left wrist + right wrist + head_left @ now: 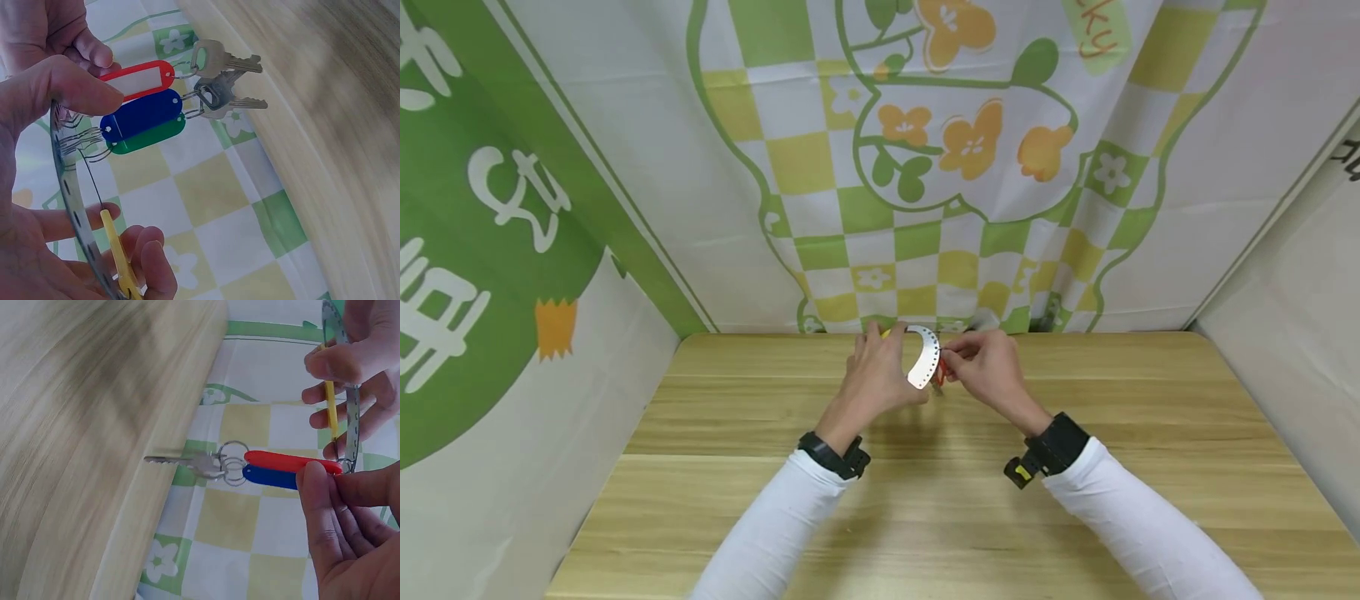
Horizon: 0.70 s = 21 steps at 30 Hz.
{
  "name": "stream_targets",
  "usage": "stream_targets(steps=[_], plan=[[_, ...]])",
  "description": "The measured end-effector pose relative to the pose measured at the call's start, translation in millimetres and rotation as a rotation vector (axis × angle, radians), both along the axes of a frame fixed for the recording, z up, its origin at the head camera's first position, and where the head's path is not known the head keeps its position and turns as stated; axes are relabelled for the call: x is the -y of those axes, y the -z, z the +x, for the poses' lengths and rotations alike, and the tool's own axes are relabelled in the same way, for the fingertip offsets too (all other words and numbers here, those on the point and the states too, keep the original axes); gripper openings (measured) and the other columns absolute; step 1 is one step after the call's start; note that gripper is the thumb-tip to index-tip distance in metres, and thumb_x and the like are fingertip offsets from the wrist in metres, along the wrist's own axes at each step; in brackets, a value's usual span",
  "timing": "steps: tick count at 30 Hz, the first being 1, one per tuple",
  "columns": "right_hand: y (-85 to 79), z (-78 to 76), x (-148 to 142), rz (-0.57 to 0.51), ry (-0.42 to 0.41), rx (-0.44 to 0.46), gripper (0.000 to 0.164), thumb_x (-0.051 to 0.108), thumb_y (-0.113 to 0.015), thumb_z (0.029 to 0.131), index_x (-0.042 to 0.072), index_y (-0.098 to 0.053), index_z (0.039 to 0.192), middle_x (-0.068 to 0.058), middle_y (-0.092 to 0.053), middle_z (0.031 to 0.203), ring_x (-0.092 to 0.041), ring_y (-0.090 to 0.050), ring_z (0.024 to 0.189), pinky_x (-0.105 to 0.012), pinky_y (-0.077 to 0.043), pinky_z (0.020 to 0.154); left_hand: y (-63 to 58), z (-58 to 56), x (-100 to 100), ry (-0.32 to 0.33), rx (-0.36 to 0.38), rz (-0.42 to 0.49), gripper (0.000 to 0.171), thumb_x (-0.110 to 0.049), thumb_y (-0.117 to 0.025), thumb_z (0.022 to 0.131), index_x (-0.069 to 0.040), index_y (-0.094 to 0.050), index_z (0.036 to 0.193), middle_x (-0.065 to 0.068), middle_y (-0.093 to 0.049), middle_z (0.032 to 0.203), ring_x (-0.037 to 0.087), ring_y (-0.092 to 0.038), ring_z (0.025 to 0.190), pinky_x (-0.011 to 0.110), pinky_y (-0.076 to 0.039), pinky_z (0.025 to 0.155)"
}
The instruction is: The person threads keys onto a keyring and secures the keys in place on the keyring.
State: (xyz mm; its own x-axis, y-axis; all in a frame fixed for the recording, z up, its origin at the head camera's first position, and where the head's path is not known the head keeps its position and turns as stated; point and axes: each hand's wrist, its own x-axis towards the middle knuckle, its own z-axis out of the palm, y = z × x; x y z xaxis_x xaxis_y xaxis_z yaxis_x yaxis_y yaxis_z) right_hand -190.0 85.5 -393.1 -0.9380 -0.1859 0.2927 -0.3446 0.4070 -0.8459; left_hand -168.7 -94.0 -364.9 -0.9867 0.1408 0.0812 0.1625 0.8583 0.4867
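My left hand [874, 375] grips a curved white plate [926, 358] with a row of small holes along its edge, above the table. A yellow key tag [119, 250] lies along the plate near that hand's fingers. From wire rings at the plate hang a red key tag [140, 80], a blue key tag [144, 117] and a green key tag [150, 139], with metal keys [215, 94] on their far ends. My right hand [988, 367] pinches the red tag between thumb and fingertips, at the end beside the plate. The right fingertips partly hide the ring there.
Under both hands is a wooden table [962, 508]. Along its back edge hangs a checked, flower-printed curtain [917, 242]. Printed cloth [617, 400] also stands at the left, and a pale cloth wall [1292, 275] at the right.
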Motion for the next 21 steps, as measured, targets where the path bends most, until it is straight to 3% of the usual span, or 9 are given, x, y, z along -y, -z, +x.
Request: stream_targets(steps=[11,18,21], plan=[[8.7,-3.8,0,0.238,-0.043,-0.385,0.008,-0.004,-0.074,0.086,0.003,-0.078,0.084,-0.005,-0.072,0.072,-0.011,-0.064,0.058,-0.028,-0.053,0.052,-1.4,-1.3,2,0.002,0.046,0.017,0.107,-0.029,-0.095,0.063,-0.005,-0.043,0.153,0.028,-0.040,0.142,0.048,-0.045,0.125,0.061,-0.050,0.089],[10.1,-3.6,1,0.400,-0.053,-0.622,0.006,-0.003,-0.075,0.084,0.002,-0.076,0.087,-0.007,-0.072,0.078,-0.016,-0.064,0.063,-0.032,-0.053,0.056,-0.5,-1.7,2,-0.006,0.062,0.022,0.106,-0.030,-0.094,0.064,-0.006,-0.042,0.153,0.027,-0.040,0.141,0.047,-0.044,0.125,0.060,-0.049,0.089],[11.9,-3.4,0,0.453,-0.056,-0.683,0.005,-0.002,-0.076,0.085,0.000,-0.074,0.088,-0.009,-0.072,0.080,-0.021,-0.066,0.065,-0.034,-0.054,0.057,0.0,-2.1,2,-0.008,0.076,0.021,0.105,-0.031,-0.094,0.066,-0.006,-0.041,0.154,0.028,-0.039,0.141,0.048,-0.044,0.126,0.060,-0.049,0.090]])
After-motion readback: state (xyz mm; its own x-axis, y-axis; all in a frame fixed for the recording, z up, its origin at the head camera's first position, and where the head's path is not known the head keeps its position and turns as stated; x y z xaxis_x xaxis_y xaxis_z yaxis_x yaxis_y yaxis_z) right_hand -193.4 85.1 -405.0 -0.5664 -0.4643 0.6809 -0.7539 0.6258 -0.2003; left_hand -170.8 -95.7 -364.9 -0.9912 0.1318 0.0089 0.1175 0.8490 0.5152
